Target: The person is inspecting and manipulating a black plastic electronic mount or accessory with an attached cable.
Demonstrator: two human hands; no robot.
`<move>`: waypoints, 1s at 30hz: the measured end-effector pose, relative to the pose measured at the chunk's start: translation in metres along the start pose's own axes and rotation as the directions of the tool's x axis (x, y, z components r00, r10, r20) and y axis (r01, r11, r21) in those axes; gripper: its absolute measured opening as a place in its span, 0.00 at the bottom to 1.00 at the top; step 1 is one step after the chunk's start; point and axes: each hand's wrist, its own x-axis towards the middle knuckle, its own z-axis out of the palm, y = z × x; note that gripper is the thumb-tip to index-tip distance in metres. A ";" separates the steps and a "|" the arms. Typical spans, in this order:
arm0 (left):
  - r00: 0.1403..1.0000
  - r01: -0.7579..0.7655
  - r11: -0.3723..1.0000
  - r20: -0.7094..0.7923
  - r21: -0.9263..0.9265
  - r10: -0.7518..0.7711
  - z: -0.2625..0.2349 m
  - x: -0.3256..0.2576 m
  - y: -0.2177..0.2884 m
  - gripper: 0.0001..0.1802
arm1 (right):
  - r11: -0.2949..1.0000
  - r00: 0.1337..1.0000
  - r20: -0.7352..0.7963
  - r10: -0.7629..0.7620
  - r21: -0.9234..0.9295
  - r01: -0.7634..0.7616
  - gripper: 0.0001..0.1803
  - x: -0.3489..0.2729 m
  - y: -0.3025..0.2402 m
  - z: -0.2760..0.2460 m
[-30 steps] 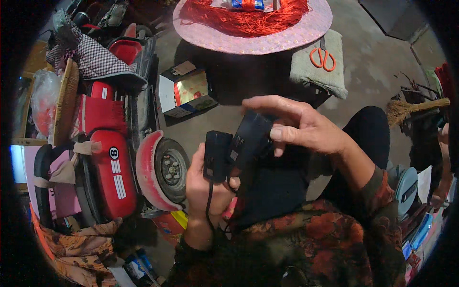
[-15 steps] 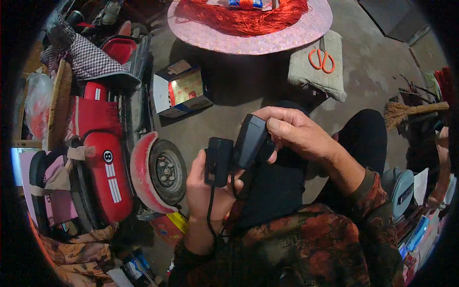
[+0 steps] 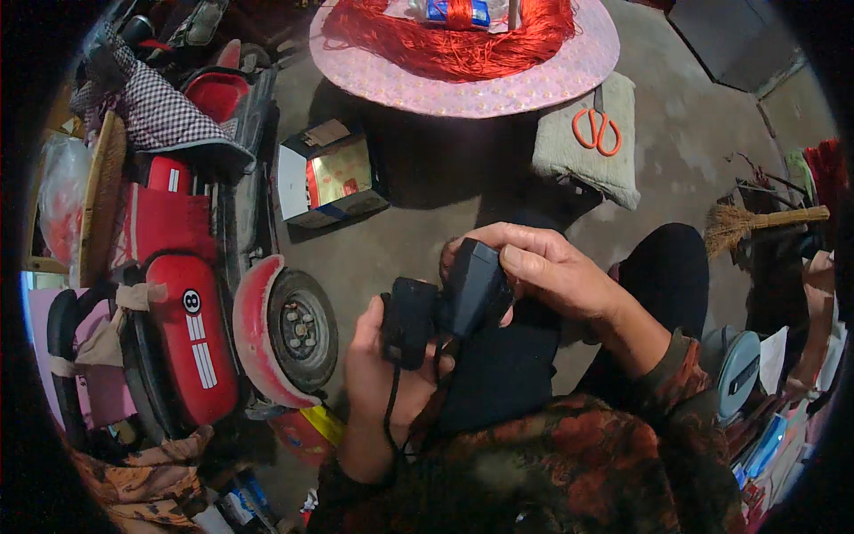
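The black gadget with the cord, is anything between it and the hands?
No, nothing is between them. The left hand holds the black gadget's boxy left part from below, and the right hand wraps over its right part. The cord hangs down by the left wrist.

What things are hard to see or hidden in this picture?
All in the head view:
- The two-part black device: the left hand and right hand cover much of it, so its kind is unclear.
- The thin black cord: its lower end disappears against the dark patterned sleeve.
- The red toy car: its far side runs into the dark rim.
- The straw broom: its handle end is cut off at the right edge.
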 end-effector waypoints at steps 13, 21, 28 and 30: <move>0.976 -0.188 0.982 0.120 0.029 0.184 -0.005 -0.005 -0.008 0.26 | 0.980 0.996 -0.090 -0.025 -0.198 0.006 0.24 0.000 0.001 0.006; 0.961 -0.256 0.966 0.114 0.023 0.252 -0.009 -0.001 -0.016 0.27 | 0.968 0.979 -0.191 -0.071 -0.251 0.021 0.20 0.002 0.004 0.009; 0.944 -0.311 0.945 0.147 0.105 0.294 -0.005 -0.004 -0.017 0.28 | 0.962 0.971 -0.227 -0.073 -0.271 0.009 0.19 0.000 0.001 0.013; 0.941 -0.325 0.940 0.137 0.106 0.310 -0.002 -0.005 -0.019 0.27 | 0.956 0.974 -0.210 -0.086 -0.293 0.022 0.19 0.000 0.002 0.011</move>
